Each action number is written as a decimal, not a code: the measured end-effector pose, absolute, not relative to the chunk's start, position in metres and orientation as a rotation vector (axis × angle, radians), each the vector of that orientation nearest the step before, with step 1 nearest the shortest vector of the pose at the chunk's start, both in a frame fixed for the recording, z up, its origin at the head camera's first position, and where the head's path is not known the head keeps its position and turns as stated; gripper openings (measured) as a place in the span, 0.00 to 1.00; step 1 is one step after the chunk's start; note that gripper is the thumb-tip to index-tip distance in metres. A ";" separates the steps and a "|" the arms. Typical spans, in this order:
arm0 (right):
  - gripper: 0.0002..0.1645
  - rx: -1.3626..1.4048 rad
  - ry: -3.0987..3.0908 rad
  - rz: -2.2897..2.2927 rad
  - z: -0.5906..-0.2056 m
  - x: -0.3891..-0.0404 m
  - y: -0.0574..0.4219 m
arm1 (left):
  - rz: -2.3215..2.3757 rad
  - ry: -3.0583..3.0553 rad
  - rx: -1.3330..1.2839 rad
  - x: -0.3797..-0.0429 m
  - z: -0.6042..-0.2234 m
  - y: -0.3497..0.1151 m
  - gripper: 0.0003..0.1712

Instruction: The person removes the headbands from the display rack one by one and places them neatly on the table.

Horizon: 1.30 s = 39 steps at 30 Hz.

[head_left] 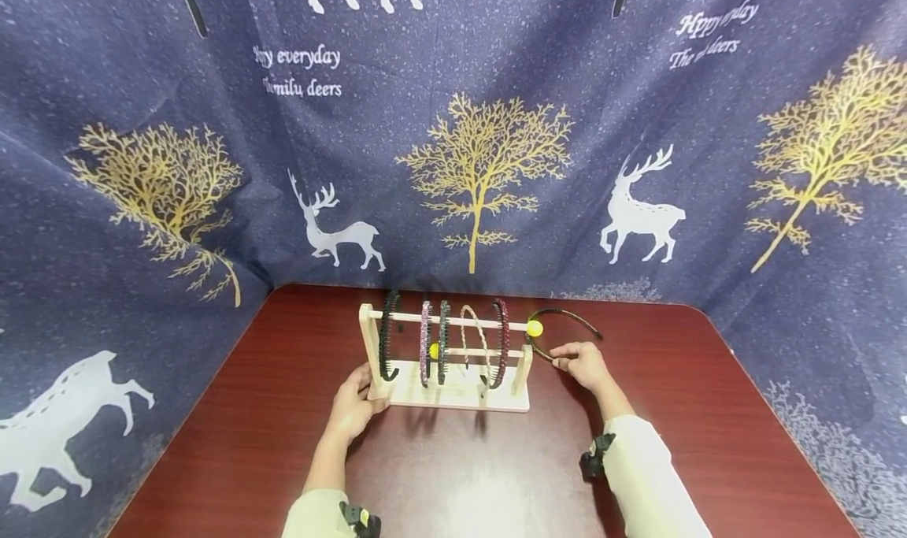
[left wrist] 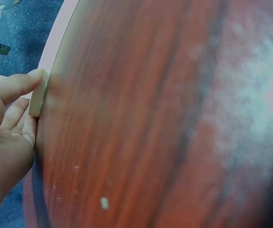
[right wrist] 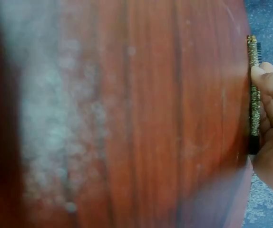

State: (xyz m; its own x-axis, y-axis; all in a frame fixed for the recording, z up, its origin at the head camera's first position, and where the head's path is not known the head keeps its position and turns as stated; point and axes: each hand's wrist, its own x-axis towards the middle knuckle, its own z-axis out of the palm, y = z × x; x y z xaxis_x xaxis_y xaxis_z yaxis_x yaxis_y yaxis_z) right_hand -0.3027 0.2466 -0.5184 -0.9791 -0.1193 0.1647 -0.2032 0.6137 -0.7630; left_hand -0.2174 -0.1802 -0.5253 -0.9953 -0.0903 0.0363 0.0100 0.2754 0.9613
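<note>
A pale wooden headband stand (head_left: 457,397) stands on the table in the head view, with several headbands over its bars. My left hand (head_left: 352,406) grips the left end of its base; in the left wrist view the thumb lies on the base's edge (left wrist: 40,97). To the right of the stand, my right hand (head_left: 583,365) pinches one end of a thin gold-and-black headband (head_left: 549,311). Its curve points away from me, behind the yellow knob (head_left: 534,328). Glitter shows on that headband (right wrist: 255,107) in the right wrist view, with small dark teeth along one side.
On the stand hang a black headband (head_left: 384,345), a pink one (head_left: 425,341), a dark green one (head_left: 443,341), a braided beige one (head_left: 485,345) and a dark red one (head_left: 504,337). Behind the reddish-brown table (head_left: 248,435) hangs a blue cloth (head_left: 397,231) printed with deer and trees.
</note>
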 end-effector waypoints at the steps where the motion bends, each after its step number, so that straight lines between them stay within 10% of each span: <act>1: 0.11 0.279 -2.734 1.312 -0.517 -0.301 0.247 | -1.839 -2.444 0.074 -0.217 -0.526 -0.180 0.44; 39: 0.19 0.488 -2.160 1.833 -0.449 -0.212 0.197 | -1.790 -2.455 0.070 -0.221 -0.525 -0.182 0.43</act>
